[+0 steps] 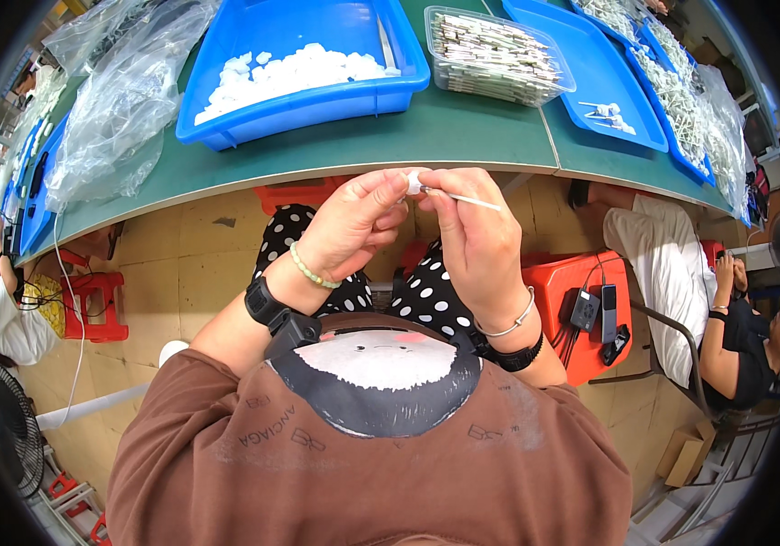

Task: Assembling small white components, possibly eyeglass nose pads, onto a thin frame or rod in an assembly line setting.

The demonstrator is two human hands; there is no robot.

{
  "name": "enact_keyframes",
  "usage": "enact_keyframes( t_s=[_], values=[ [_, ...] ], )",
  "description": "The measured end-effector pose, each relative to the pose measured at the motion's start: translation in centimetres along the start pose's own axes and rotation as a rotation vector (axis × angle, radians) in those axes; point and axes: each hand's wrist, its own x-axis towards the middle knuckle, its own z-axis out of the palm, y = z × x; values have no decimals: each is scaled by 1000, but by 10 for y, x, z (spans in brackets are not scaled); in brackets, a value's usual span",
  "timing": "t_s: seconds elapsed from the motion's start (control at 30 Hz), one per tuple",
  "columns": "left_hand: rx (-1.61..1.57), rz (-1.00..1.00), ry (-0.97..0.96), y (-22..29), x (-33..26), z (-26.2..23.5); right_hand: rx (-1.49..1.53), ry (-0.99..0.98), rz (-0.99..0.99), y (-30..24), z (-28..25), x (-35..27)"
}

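Note:
Just off the near edge of the green table, both my hands meet in front of my body. My left hand (354, 223) is closed, its thumb and finger pinching a small white piece (414, 183). My right hand (476, 232) pinches a thin white stick (467, 198), its inner end up against the white piece. Fingers hide whether the stick enters it. Beyond my hands, a deep blue tray (313, 116) holds a heap of similar white pieces (303, 68) and a pair of tweezers (385, 41). To its right, a clear plastic box (449, 80) is filled with thin sticks (499, 55).
A flat blue tray (590, 77) on the right holds several small white parts with stems (608, 118). Crumpled plastic bags (121, 100) lie at the left. Below stand a red stool (554, 300) with black devices and a fan (3, 419). Other people sit at both sides.

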Motion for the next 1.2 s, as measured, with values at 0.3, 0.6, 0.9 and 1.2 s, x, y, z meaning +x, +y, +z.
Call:
enact_keyframes(
  t_s=[0.3, 0.6, 0.9, 1.2],
  values=[
    [25, 14, 4, 1, -1, 2, 25, -15, 50, 4, 0, -1],
    [704, 583, -2, 17, -1, -1, 563, 95, 318, 7, 3, -6],
    [1028, 752, 47, 17, -6, 3, 676, 88, 402, 13, 5, -5],
    [901, 764, 13, 12, -3, 5, 507, -10, 257, 17, 0, -3]
  ],
)
